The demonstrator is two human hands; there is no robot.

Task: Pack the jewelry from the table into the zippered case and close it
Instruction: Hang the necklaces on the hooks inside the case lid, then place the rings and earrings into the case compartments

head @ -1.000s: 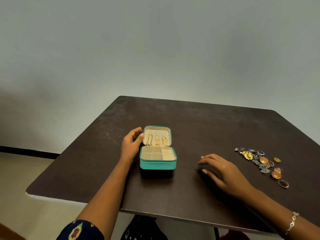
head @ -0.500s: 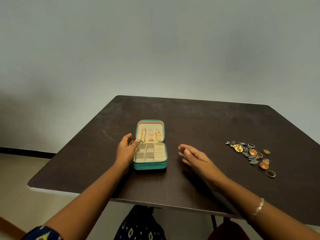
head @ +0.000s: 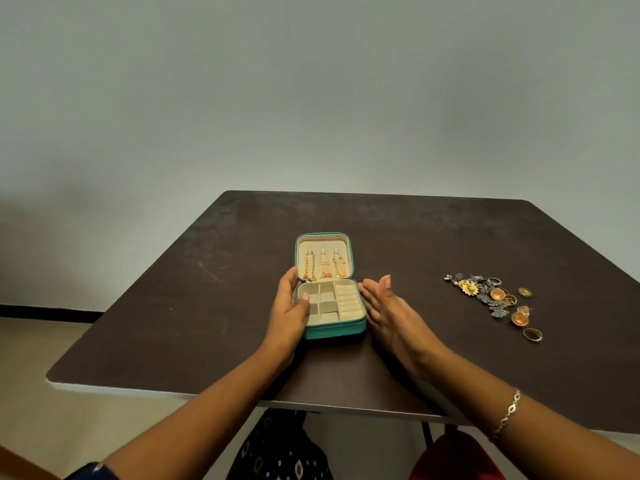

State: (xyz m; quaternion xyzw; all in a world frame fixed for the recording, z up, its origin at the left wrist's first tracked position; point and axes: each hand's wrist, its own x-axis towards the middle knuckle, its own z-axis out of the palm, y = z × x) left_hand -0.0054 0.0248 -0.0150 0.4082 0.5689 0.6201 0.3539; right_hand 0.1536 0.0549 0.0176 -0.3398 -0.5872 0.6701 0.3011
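"Looking at that teal zippered case [head: 329, 332], what's inside?"

"It lies open near the middle of the table [head: 207, 306]. Its lid [head: 323, 239] is swung back on the far side, and three gold chains [head: 309, 268] hang side by side against its beige lining. The base is split into small square pockets on the left, with a ribbed ring roll [head: 349, 301] on the right."

"And the rest of the jewelry [head: 491, 296]?"

"In a loose heap on the table, well apart to the right of the case. I can see a yellow flower piece [head: 468, 287], dark silvery bits, round orange pieces and a few rings at the edges."

"What are the hands doing?"

"The left hand [head: 289, 306] has its grip on the case's left side, thumb hooked over the rim of the base. The right hand [head: 391, 313] is wide, fingers straight and together. It stands on its edge just beside the case's right wall, and I cannot tell whether it touches. It holds nothing. A thin bracelet [head: 507, 412] sits on that wrist."
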